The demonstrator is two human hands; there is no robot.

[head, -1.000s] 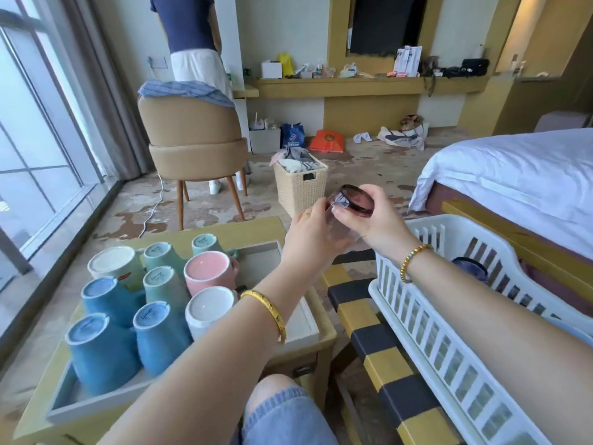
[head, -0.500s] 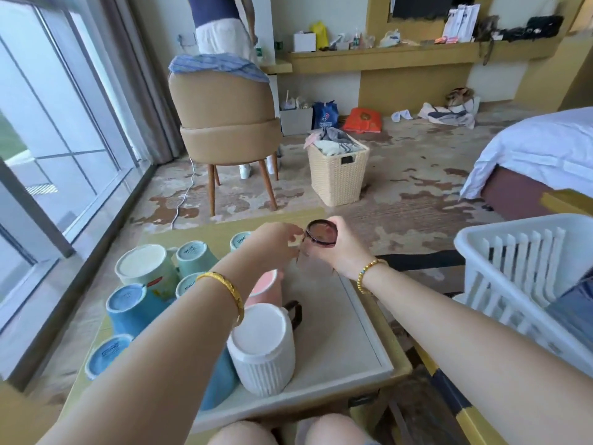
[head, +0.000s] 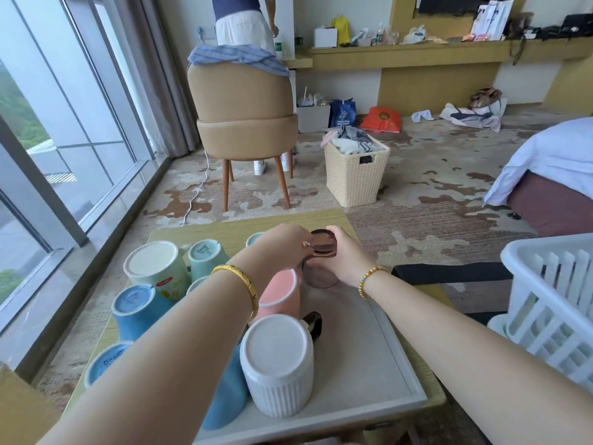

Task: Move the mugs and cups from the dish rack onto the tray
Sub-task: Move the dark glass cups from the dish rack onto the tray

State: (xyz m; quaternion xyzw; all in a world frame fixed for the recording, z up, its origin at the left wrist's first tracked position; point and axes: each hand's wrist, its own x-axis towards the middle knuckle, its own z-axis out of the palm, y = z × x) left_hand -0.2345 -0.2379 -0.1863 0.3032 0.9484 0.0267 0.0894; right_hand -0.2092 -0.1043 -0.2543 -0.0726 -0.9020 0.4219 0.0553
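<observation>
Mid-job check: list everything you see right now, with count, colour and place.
Smoked brown glass cup: one, upside down, at the tray's far end, held by both hands.
Grey rectangular tray: one, on the yellow-green wooden side table.
White ribbed mug: one, upside down, near end of tray.
Pink mug: one, upside down, mid tray.
Blue mugs: at least three, left side, partly hidden.
Pale green mugs: at least three, far left.
Cream printed mug: one, far left.
White plastic dish rack: one, right edge.
Tan chair, wicker basket, bed: one each, beyond.
Left hand: grips the glass cup.
Right hand: grips it too.
</observation>
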